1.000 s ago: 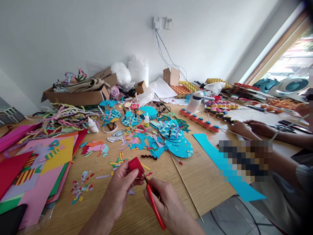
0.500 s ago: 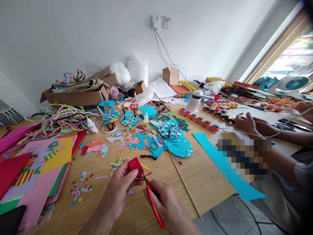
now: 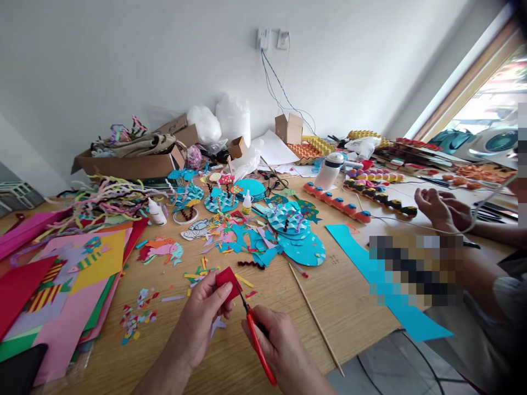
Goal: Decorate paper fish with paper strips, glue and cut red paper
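Between the thumb and fingers of my left hand is a small piece of red paper. My right hand grips red-handled scissors, and their blades meet the right edge of that paper. Just beyond my hands lie yellow and green paper strips and a dark brown pipe cleaner. Small paper scraps are scattered to the left of my left hand. A thin wooden stick rests on the table to the right of my right hand.
Coloured paper sheets are stacked at left. Blue paper discs, a glue bottle and paper fish stand mid-table. A long blue paper strip lies at right, near another person's hands. A cardboard box sits at the back.
My hands, the scissors and the red paper keep almost the same place. At right, the other person's hands have shifted right, away from the black-and-yellow egg-carton strip. The view has moved slightly.
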{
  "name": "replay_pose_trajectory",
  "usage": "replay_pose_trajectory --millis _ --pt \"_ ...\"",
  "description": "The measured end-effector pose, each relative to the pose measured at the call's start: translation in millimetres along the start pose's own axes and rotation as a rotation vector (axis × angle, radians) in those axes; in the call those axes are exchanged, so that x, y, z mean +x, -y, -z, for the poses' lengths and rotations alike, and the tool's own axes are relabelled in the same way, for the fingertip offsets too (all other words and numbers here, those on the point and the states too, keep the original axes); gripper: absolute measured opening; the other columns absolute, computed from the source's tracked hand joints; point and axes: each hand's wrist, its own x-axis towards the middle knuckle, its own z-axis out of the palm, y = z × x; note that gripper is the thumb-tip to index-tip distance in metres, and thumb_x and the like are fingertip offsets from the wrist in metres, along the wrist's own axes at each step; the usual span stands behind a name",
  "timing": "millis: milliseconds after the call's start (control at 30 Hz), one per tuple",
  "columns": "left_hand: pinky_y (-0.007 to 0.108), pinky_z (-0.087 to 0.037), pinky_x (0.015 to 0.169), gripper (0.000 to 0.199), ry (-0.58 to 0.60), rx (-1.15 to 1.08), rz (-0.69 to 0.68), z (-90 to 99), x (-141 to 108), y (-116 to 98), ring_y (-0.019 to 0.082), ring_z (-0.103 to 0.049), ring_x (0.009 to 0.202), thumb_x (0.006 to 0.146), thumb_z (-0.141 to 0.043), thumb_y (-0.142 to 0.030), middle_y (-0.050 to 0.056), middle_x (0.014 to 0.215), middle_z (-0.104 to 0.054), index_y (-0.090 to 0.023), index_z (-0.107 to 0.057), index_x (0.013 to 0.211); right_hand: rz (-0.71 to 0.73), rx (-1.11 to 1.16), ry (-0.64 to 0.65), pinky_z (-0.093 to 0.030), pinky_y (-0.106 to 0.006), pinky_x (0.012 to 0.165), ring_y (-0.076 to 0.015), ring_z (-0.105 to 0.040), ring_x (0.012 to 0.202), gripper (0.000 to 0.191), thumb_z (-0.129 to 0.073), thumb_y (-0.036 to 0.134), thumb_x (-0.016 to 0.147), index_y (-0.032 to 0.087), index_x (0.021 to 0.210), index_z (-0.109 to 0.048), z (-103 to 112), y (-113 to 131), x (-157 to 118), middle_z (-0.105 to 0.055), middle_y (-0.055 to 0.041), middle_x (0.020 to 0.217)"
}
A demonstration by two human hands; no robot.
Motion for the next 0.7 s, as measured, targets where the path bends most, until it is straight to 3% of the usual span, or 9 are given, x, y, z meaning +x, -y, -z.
replay_pose_trajectory --millis 700 --pt "0.019 -0.030 0.045 0.027 0.086 0.014 0.039 0.4 1.4 6.2 0.007 -0.041 0.047 0.066 -0.071 -0.036 -0.006 0.051 -0.051 -0.017 -0.059 0.080 -0.029 0.098 -0.009 -0.023 -0.021 0.047 -0.0087 -0.029 0.051 0.031 -0.039 0.036 0.085 0.020 0.059 -0.033 -1.3 0.5 -1.8 -0.033 0.0053 0.054"
